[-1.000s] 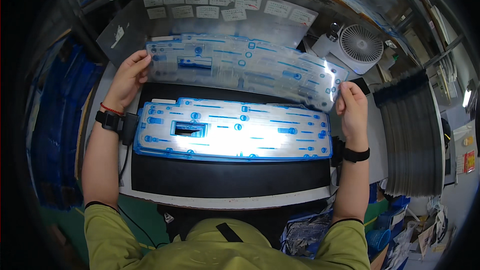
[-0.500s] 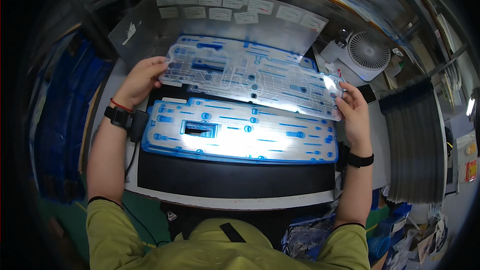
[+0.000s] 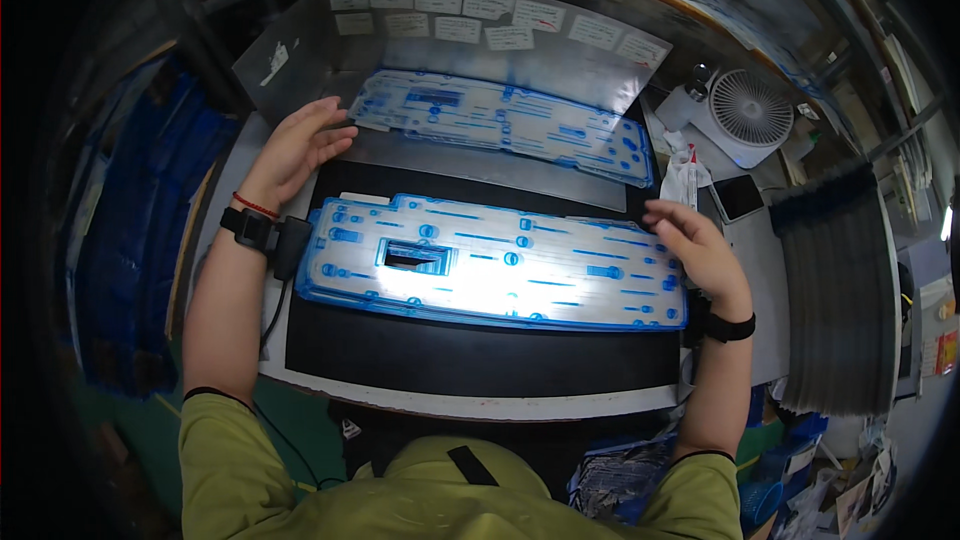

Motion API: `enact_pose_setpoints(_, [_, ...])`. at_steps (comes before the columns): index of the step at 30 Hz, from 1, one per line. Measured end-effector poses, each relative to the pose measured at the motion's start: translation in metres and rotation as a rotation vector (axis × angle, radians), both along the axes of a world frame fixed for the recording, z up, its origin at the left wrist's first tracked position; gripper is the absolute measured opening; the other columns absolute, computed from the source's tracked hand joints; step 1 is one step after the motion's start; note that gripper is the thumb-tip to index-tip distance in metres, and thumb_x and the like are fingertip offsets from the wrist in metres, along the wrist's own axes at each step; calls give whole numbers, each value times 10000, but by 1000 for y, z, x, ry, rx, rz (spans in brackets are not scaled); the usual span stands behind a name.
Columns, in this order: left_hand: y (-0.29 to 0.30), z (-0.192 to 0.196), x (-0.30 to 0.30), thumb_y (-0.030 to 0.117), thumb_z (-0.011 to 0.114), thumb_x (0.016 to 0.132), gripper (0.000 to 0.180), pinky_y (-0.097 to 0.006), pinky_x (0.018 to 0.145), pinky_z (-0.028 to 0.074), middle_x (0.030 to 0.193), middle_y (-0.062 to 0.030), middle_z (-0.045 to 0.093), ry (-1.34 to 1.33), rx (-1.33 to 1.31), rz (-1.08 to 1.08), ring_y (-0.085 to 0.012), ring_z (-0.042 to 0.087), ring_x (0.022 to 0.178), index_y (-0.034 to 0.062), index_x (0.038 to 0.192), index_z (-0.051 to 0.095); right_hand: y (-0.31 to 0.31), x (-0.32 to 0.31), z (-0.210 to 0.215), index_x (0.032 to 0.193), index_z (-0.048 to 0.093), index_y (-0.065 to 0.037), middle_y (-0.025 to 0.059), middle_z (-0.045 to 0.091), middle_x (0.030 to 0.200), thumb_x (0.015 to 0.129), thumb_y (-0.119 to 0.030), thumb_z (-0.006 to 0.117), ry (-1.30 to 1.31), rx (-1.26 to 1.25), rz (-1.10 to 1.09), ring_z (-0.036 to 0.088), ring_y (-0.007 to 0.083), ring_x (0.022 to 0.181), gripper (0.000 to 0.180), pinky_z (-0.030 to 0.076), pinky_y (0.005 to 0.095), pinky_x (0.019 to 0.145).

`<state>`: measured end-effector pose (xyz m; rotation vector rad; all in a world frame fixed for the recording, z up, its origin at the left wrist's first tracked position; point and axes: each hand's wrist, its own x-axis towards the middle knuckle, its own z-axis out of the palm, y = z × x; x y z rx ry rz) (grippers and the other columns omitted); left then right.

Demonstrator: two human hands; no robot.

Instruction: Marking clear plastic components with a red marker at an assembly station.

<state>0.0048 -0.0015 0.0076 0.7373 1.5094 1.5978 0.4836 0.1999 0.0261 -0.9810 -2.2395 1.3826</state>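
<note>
A long translucent sheet with blue markings lies lit from below on the black light table. A second, similar blue-marked sheet lies farther back on the grey surface against the metal backboard. My left hand hovers open, fingers spread, just left of that far sheet's left end, apparently not gripping it. My right hand is open with curled fingers above the right end of the near sheet, holding nothing.
A small white fan and a white bottle stand at the back right. Paper labels line the backboard. Blue stacks fill the left side, and a grey ribbed stack sits at right.
Both hands carried the upper sheet away from me and laid it at the back. Both hands have let go of it, and my right hand drew back over the near sheet.
</note>
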Motion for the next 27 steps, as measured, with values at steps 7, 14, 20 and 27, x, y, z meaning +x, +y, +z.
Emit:
enact_pose_setpoints(7, [1, 0, 8, 322, 517, 1005, 598, -346, 1020, 466, 1455, -194, 399, 1, 63, -92, -246, 536, 1234, -24, 1452, 322, -6, -3, 14, 1164, 643, 24, 115, 614, 1173, 869, -274, 704, -111, 102, 216, 589, 189, 1006, 424, 453, 298, 896])
enact_pose_setpoints(14, [-8, 16, 13, 304, 571, 973, 444, -287, 899, 517, 1153, -154, 664, 208, -260, -505, -186, 653, 1029, -32, 1263, 578, -5, -2, 13, 1169, 645, 20, 116, 615, 1165, 841, -284, 730, -101, 118, 249, 570, 212, 1064, 455, 430, 306, 932])
enact_pose_setpoints(20, [-15, 28, 13, 307, 568, 969, 401, -271, 847, 515, 1053, -138, 707, 339, -382, -751, -163, 679, 883, -24, 1181, 648, -9, 0, 26, 1214, 627, 6, 111, 606, 1134, 815, -282, 759, -197, 28, 406, 565, 208, 1049, 509, 455, 294, 882])
enact_pose_setpoints(27, [-11, 19, 0, 323, 526, 995, 434, -314, 967, 455, 1214, -100, 638, 565, -312, -358, -185, 585, 1119, 7, 1286, 583, -12, -12, 13, 1402, 479, -29, 192, 445, 1443, 833, -488, 685, -214, 315, 482, 396, 325, 1341, 760, 312, 405, 1109])
